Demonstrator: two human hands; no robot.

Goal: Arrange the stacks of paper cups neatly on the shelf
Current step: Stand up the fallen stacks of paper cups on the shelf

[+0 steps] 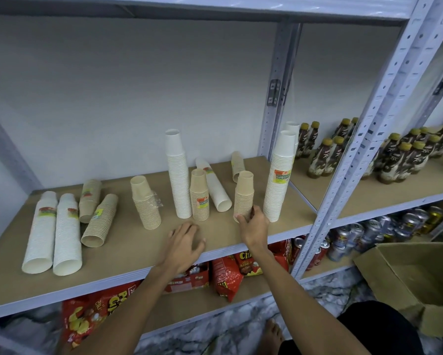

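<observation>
Several stacks of paper cups stand or lie on the brown shelf board (128, 252). My right hand (252, 224) grips the base of an upright tan stack (244, 193). My left hand (186, 243) hovers open over the shelf's front, fingers spread, holding nothing. Upright: a tall white stack (178, 175), a tan labelled stack (199, 196), a tan stack (145, 202) further left, and a tall white labelled stack (279, 178) at the right. Lying down: two white stacks (54, 233) and two tan stacks (97, 216) at the left, one white stack (214, 185) and a tan stack (238, 166) behind.
A grey metal upright (364, 129) divides this bay from the one on the right, which holds brown bottles (325, 157). Red snack bags (227, 275) and drink cans (356, 237) fill the shelf below. An open cardboard box (415, 280) sits on the floor at right.
</observation>
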